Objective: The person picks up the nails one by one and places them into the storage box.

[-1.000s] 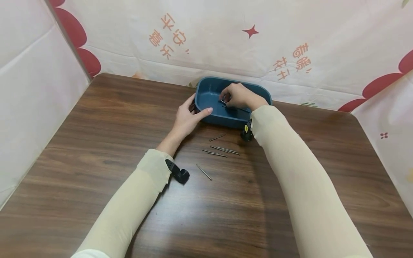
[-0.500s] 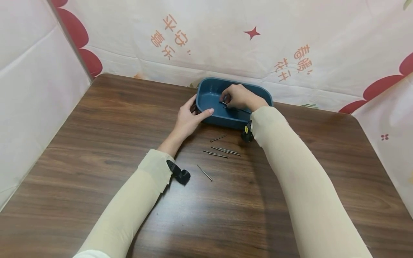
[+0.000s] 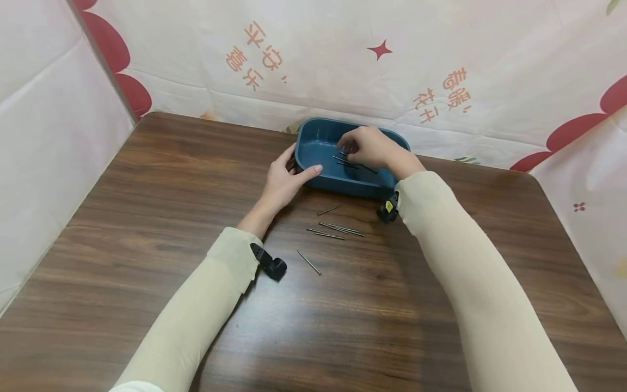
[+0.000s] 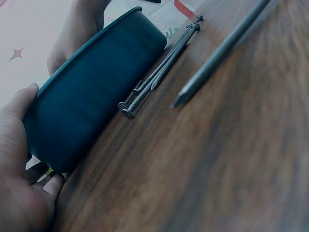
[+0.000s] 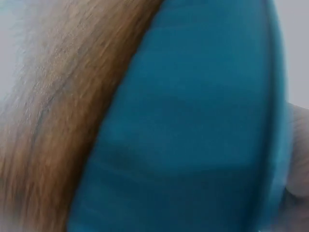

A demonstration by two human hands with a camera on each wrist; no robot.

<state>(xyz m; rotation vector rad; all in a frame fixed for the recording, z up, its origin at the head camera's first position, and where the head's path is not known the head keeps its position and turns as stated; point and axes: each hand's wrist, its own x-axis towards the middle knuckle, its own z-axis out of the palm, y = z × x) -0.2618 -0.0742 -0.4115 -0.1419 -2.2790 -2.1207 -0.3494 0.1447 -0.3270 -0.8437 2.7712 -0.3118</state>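
Note:
My left hand (image 3: 284, 182) grips the left end of a blue plastic bin (image 3: 343, 187), thumb over the rim and fingers around the outside. In the left wrist view that hand (image 4: 19, 159) appears at the bin's near end. Inside the bin, my right hand (image 3: 369, 147) hovers with bent fingers and a gap between thumb and forefinger. Several nails (image 3: 346, 161) lie on the bin floor just below its fingertips. More nails (image 3: 338, 230) are scattered on the table in front of the bin. The right wrist view is blurred and mostly filled by the bin's wall (image 5: 178, 121).
A lone nail (image 3: 309, 262) lies nearer than the others on the brown wooden table (image 3: 161, 207). Behind the bin hangs a pale printed curtain (image 3: 323, 65), close to the table's back edge. Side curtains border the table left and right.
My right hand has let go of the nail it pinched and shifted slightly right, so more nails show in the bin. My left hand and the bin stay in place.

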